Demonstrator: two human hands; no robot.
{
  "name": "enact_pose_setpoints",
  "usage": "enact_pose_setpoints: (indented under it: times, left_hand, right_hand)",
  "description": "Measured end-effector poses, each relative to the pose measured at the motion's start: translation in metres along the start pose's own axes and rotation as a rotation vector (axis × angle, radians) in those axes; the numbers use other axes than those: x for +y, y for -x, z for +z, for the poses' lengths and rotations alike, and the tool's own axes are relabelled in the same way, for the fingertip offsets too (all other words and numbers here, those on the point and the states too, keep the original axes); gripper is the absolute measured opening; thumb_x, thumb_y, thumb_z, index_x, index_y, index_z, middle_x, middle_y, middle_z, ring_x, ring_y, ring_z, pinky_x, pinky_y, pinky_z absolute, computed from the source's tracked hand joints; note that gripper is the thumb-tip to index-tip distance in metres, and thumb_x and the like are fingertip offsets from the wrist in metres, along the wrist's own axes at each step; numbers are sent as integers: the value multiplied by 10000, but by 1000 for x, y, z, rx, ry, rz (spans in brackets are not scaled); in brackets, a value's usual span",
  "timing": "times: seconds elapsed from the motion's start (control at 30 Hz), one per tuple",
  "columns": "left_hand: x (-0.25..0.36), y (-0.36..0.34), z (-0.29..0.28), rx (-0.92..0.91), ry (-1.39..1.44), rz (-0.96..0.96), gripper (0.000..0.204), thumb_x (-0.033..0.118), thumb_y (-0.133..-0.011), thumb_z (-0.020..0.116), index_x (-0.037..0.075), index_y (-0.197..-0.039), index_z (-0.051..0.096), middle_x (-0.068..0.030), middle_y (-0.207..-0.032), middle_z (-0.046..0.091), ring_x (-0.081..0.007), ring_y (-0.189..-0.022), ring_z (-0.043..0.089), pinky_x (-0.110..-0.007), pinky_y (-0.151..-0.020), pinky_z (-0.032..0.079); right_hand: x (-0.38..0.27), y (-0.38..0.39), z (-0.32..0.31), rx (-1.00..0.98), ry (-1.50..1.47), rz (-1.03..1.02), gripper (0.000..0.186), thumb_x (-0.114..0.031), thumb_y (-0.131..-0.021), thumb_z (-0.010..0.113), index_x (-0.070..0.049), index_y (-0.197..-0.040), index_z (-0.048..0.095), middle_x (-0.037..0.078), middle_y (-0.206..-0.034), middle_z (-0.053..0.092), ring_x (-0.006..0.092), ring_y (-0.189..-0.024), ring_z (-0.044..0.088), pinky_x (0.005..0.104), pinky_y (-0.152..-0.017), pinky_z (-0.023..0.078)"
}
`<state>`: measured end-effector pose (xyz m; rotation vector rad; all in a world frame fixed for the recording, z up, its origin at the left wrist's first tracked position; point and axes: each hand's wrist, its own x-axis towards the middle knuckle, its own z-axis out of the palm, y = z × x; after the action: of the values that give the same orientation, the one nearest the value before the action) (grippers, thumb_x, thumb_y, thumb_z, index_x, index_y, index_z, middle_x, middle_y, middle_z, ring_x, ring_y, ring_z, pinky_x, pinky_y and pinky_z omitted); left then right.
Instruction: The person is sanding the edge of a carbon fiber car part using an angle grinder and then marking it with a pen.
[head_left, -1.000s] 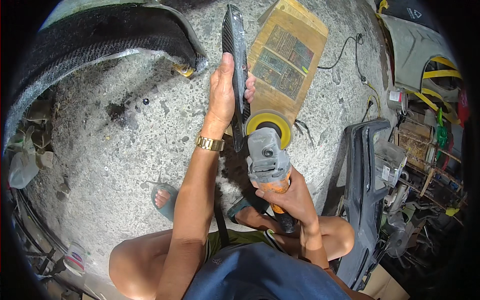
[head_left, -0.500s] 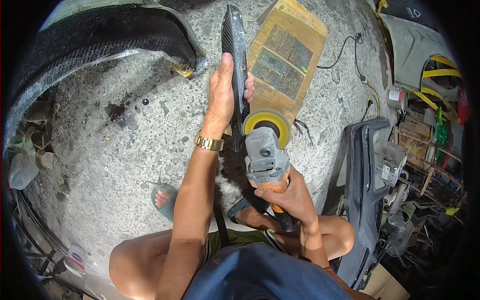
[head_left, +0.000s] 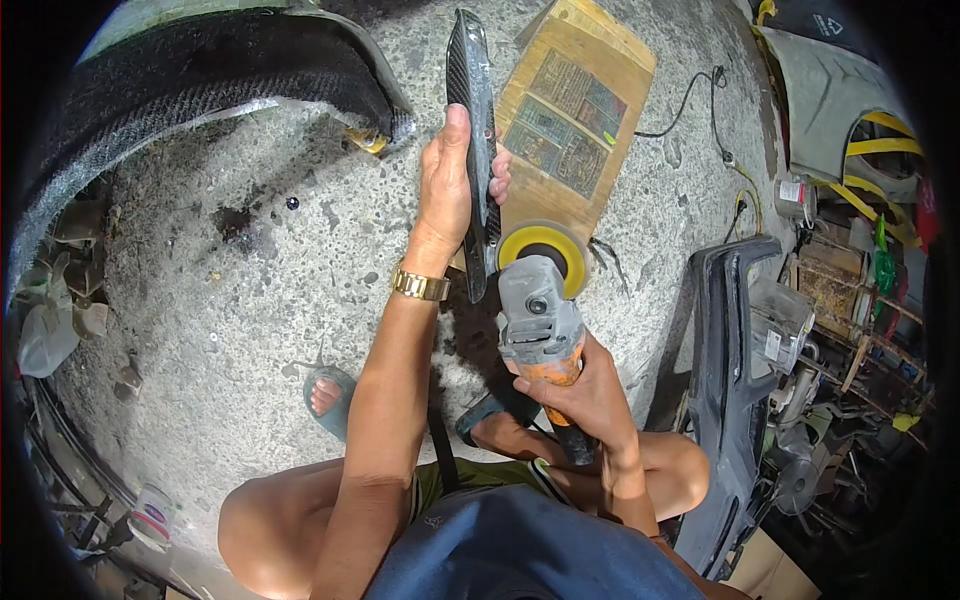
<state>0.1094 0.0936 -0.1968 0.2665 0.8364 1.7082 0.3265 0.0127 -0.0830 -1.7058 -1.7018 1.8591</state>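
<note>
My left hand (head_left: pixel 448 190) is wrapped around a long, narrow carbon-fibre piece (head_left: pixel 472 75), dark and woven on its face with a pale, worn edge. The piece points away from me, its near end tapering to a tip beside the grinder. In my right hand (head_left: pixel 590 395) is an angle grinder (head_left: pixel 540 320) with a grey head and an orange and black body. Its yellow disc (head_left: pixel 515 243) lies just right of the piece's near end; whether the rim touches it I cannot tell. A wooden stool or board (head_left: pixel 590 75) with a printed panel lies behind the piece.
Rough concrete floor (head_left: pixel 220 330) spreads around my sandalled feet. A large woven black panel (head_left: pixel 230 70) curves across the far left. On the right are a long dark moulded part (head_left: pixel 715 380), a grey fender-like panel (head_left: pixel 830 100), a tin (head_left: pixel 794 200) and piled scrap. A black cable (head_left: pixel 712 110) trails behind.
The grinder in my right hand has shifted slightly to the right, its disc a little farther from the carbon-fibre piece. My left hand and the piece have barely moved.
</note>
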Motion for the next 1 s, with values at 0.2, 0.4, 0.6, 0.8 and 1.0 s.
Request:
enact_pose_setpoints:
  times: [0.2, 0.4, 0.6, 0.8, 1.0]
  left_hand:
    - [-2, 0, -1, 11, -10, 6, 624, 652, -1007, 433, 38, -973, 538, -50, -663, 562, -114, -499, 518, -258, -461, 454]
    - [1, 1, 0, -1, -69, -10, 678, 663, -1021, 360, 5, -1050, 518, -54, -691, 507, -124, -542, 477, -265, -493, 421]
    - [-2, -1, -1, -1, -17, 14, 608, 641, -1013, 433, 44, -953, 530, -48, -660, 565, -109, -507, 520, -256, -469, 453]
    - [-1, 0, 1, 17, -29, 6, 609, 637, -1016, 431, 39, -957, 529, -48, -658, 564, -106, -502, 516, -258, -461, 445]
    - [-1, 0, 1, 19, -28, 3, 610, 644, -1011, 432, 45, -950, 529, -44, -657, 566, -102, -498, 515, -252, -460, 448]
  right_hand:
    - [3, 0, 2, 1, 77, -27, 668, -214, -724, 900, 46, -1244, 572, 157, -1092, 729, 197, -1007, 689, 354, -924, 528]
    - [2, 0, 3, 10, 74, -24, 671, -209, -720, 903, 47, -1245, 574, 155, -1094, 726, 191, -1005, 684, 351, -924, 526]
    - [-5, 2, 2, 25, 5, -15, 647, -186, -720, 901, 37, -1238, 582, 145, -1092, 726, 186, -999, 683, 350, -921, 526]
    - [-3, 0, 4, 13, 93, -26, 639, -188, -724, 896, 34, -1236, 583, 148, -1093, 728, 190, -999, 685, 352, -915, 527]
    - [-2, 0, 4, 11, 25, -28, 660, -208, -722, 899, 47, -1238, 578, 163, -1098, 726, 200, -1001, 689, 355, -913, 530]
